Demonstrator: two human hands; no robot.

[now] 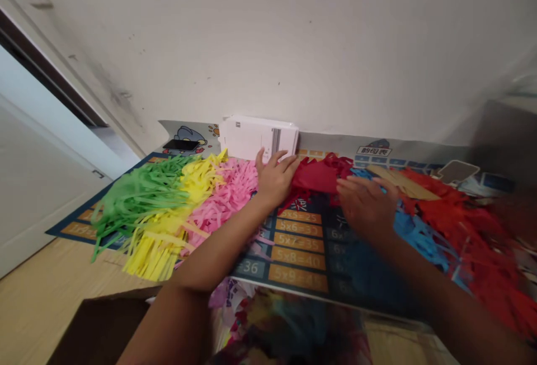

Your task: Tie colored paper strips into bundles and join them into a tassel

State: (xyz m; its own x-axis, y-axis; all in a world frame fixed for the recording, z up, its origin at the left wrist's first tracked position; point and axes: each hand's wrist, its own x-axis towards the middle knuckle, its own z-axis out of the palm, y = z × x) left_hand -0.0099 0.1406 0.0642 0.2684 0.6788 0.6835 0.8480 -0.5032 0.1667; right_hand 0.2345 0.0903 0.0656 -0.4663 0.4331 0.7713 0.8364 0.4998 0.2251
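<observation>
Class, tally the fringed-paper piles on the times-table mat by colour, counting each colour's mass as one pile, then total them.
Green pile: 1
Yellow pile: 1
Pink pile: 1
Dark red pile: 1
Blue pile: 1
Orange-red pile: 1
Total: 6

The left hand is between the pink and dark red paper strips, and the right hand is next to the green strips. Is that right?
Not green: the head view shows the right hand next to the blue strips. The left hand is between the pink paper strips and the dark red strips.

Left hand (276,180) and right hand (369,202) flank crimson paper strips (316,177).
</observation>
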